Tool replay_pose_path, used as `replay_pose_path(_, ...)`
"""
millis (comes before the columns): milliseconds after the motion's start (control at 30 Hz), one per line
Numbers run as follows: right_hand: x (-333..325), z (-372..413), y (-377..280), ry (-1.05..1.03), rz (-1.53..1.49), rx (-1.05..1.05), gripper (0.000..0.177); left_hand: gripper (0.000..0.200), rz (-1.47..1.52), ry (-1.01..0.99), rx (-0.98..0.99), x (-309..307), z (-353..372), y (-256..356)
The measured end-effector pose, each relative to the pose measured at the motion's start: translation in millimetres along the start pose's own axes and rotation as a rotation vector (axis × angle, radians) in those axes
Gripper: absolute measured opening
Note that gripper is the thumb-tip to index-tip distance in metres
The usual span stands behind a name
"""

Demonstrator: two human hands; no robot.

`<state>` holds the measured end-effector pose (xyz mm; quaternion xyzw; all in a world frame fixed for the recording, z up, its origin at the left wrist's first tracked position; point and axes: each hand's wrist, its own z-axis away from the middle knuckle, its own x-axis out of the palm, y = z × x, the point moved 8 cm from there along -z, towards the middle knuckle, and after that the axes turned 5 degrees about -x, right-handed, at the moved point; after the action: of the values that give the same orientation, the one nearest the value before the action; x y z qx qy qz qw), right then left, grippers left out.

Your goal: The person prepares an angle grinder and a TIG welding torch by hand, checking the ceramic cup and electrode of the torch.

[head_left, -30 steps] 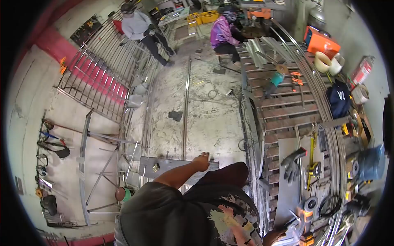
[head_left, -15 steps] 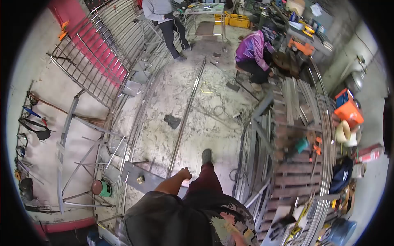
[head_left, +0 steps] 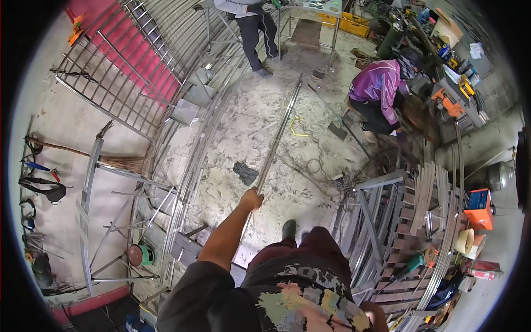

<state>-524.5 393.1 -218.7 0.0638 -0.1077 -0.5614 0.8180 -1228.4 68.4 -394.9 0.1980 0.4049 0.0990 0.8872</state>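
Gripping with closed left hand (head_left: 251, 198) the near part of a long steel tube (head_left: 275, 138) lying along the floor (head_left: 232, 127), judged stiff, heavy and smooth, better balanced held nearer mid-length; right hand unseen.

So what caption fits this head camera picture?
Left hand grips a long bar over the floor; crouching person and standing person beyond.

**Bright Day, Bent Edges**

The floor (head_left: 232, 133) beside the long metal bar (head_left: 282, 124) is bright and pale, with only soft, small shadows. Far from the bar, the picture bends round and ends in a black ring. Things out there look tiny and a bit fuzzy.
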Motion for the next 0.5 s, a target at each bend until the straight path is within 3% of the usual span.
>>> replay_pose_path(67, -51, 47, -54, 0.021, 0.003, 0.011, 0.039, 0.066, 0.105, -0.033, -0.025, -28, 6, 4)
replay_pose_path(167, -111, 44, -87, 0.001, 0.069, 0.089, 0.060, 0.071, 0.105, -0.064, -0.034, -36, 0, -12)
replay_pose_path(233, -145, 31, -108, -0.034, 0.126, 0.179, 0.063, 0.076, 0.058, -0.116, -0.085, -48, -14, -19)
replay_pose_path(433, -260, -18, -238, -0.052, 0.113, 0.032, 0.064, 0.076, 0.062, 0.002, -0.139, -134, -100, 1)
replay_pose_path(500, -300, -3, -311, 0.074, 0.075, -0.064, 0.063, 0.074, 0.015, -0.010, -0.140, -148, -132, 4)
